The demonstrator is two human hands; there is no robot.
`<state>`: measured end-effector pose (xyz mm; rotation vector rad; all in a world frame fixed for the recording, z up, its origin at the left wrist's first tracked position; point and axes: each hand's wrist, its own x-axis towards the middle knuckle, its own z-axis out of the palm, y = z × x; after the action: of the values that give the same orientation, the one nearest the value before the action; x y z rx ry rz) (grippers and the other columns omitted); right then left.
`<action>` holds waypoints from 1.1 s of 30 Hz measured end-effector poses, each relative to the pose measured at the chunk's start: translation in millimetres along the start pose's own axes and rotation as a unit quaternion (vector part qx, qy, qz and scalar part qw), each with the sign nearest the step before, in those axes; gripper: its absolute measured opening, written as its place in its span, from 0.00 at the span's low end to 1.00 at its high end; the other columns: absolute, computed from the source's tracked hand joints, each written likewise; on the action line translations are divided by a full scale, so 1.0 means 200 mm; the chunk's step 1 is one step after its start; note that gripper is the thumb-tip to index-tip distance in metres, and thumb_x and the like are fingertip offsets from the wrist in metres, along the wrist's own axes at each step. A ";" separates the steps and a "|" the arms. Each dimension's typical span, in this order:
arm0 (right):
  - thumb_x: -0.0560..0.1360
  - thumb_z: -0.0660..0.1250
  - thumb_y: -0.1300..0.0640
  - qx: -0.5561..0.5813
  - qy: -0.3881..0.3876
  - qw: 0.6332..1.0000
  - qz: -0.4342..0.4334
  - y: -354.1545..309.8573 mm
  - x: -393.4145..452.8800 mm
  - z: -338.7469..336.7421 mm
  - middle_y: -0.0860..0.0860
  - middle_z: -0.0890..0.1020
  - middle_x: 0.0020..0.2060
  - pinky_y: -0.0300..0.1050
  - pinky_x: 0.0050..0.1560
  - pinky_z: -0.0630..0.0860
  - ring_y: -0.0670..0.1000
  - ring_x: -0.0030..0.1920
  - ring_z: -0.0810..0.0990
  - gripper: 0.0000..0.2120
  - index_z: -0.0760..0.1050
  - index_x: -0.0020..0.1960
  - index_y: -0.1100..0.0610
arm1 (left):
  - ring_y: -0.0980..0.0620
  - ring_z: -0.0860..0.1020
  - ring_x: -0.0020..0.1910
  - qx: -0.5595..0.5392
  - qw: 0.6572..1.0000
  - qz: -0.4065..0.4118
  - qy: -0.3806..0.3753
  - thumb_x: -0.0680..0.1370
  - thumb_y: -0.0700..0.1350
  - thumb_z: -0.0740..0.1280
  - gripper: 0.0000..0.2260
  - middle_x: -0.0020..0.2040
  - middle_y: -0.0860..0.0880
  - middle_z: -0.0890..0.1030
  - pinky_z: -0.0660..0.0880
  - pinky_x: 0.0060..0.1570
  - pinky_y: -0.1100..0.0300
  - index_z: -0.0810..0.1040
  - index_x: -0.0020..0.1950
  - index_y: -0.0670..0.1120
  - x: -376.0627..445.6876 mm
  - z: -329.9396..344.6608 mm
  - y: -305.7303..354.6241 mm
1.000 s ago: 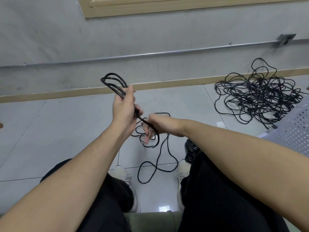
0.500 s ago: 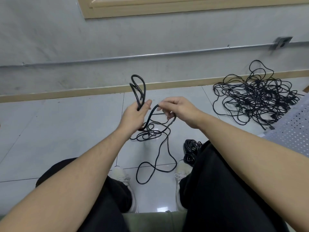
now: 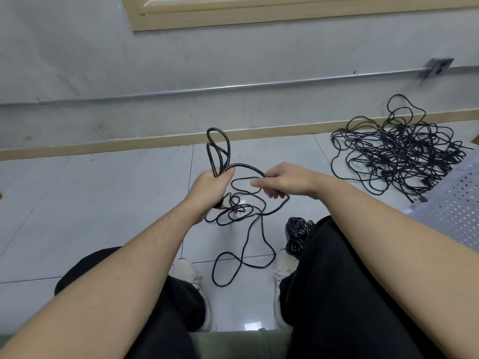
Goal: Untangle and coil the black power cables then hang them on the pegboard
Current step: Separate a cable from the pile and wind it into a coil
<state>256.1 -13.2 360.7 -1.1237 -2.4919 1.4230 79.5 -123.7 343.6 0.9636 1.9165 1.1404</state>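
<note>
Head view: left hand (image 3: 211,186) grips a few upright loops of thin black cable (image 3: 243,244); right hand (image 3: 287,181) pinches the next stretch just beside it. Slack trails in loose curls to the glossy tile floor (image 3: 77,203) between the shoes. Risk: those curls may knot if pulled fast. Tangled pile (image 3: 399,149) lies far right; perforated pegboard (image 3: 451,211) at right edge.

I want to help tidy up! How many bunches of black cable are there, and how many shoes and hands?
Black cable bunches: 3, the cable in the hands, the tangled pile, the coiled bundle
Shoes: 2, left shoe, right shoe
Hands: 2, left hand, right hand
Total: 7
</note>
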 end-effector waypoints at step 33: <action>0.76 0.75 0.50 0.489 0.236 0.839 0.027 -0.10 0.09 -0.05 0.44 0.62 0.25 0.37 0.20 0.54 0.44 0.23 0.56 0.15 0.68 0.49 0.51 | 0.48 0.80 0.35 -0.140 0.943 -0.014 -0.301 0.85 0.48 0.60 0.13 0.48 0.44 0.81 0.82 0.39 0.55 0.75 0.45 0.43 -0.15 0.12 0.05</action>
<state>234.8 -0.2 376.6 -1.0773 -1.1115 1.7797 117.0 -137.2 350.4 0.9784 1.2376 0.9283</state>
